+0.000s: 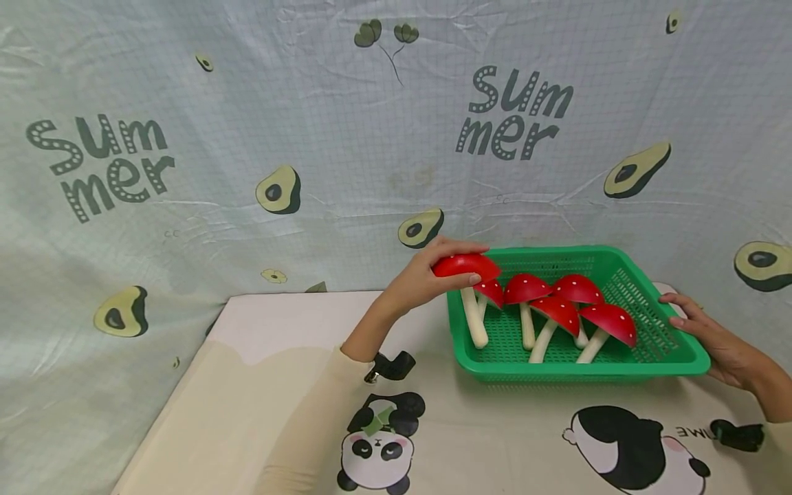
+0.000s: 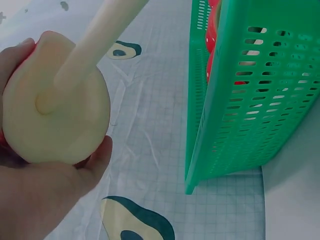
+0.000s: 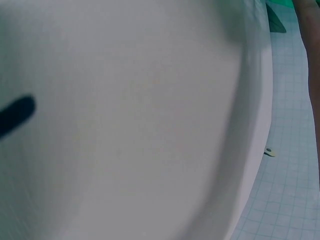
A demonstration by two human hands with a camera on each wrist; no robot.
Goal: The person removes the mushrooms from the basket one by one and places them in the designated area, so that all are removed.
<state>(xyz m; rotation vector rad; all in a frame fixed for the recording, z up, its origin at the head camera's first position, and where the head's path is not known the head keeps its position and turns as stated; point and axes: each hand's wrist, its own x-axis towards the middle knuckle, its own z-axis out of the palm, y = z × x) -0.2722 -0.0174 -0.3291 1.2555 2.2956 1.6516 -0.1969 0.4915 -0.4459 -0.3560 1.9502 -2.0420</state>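
Note:
My left hand (image 1: 427, 275) grips a toy mushroom (image 1: 465, 265) by its red, white-dotted cap, over the left back corner of a green plastic basket (image 1: 650, 363). The left wrist view shows the pale underside of this mushroom (image 2: 75, 130) and its stem, with thumb and fingers around the cap's edge. Several more red-capped mushrooms (image 1: 555, 315) with cream stems lie in the basket. On the basket's right side, my right hand (image 1: 711, 337) holds the rim, fingertips hooked over it. Only part of the right arm's side shows in the right wrist view.
The basket stands on a light tabletop (image 1: 266, 357) with panda and dog prints. Behind it hangs a pale cloth (image 1: 346, 137) printed with avocados and "summer". Dark straps with small devices (image 1: 394, 366) sit at both wrists.

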